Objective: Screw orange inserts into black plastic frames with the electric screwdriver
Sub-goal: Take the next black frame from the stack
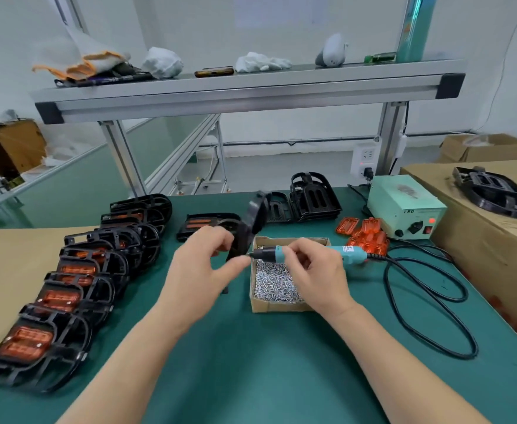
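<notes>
My right hand (309,270) grips the teal electric screwdriver (306,254), held level with its black tip pointing left over a cardboard box of screws (277,286). My left hand (202,267) holds a black plastic frame (248,228) upright on its edge, thumb close to the screwdriver tip. A row of several black frames with orange inserts (67,286) lies overlapping along the left. Loose orange inserts (365,235) lie in a pile at the right. Bare black frames (309,197) are stacked at the back.
A pale green power box (404,206) stands at the right, with the screwdriver's black cable (428,304) looping over the green mat. Cardboard boxes (480,228) border the right edge, one bearing a black frame. Cardboard lies at the far left. An aluminium shelf (245,93) spans overhead.
</notes>
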Demonstrator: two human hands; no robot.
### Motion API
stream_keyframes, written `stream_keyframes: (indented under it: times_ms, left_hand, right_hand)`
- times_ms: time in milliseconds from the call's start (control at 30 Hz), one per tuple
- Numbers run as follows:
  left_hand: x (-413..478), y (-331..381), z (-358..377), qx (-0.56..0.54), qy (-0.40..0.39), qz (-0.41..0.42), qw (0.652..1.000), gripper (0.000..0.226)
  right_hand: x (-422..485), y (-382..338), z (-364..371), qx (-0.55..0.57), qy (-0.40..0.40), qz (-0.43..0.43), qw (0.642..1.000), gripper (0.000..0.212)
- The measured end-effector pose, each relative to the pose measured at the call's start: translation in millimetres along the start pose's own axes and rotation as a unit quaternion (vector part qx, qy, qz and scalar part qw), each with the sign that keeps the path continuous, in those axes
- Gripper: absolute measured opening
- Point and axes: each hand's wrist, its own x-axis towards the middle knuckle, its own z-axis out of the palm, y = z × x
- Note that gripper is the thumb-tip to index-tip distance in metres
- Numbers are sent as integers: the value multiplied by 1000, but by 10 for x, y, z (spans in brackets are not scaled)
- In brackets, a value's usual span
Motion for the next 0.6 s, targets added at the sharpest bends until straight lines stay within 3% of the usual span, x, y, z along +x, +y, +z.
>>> stream_keyframes:
  times_ms: [167,367,600]
  left_hand:
    - [-393,156,34,50,-101,99,989,22]
    - [-848,327,380,217,-182,230,931,18]
    - [-991,390,718,302,-217,252,893,33]
  right_hand:
    - [-176,89,-73,-5,44,0,999,25]
    - [-237,161,-229,8,154,54,987,18]
    - [-250,362,-354,14,180,64,981,23]
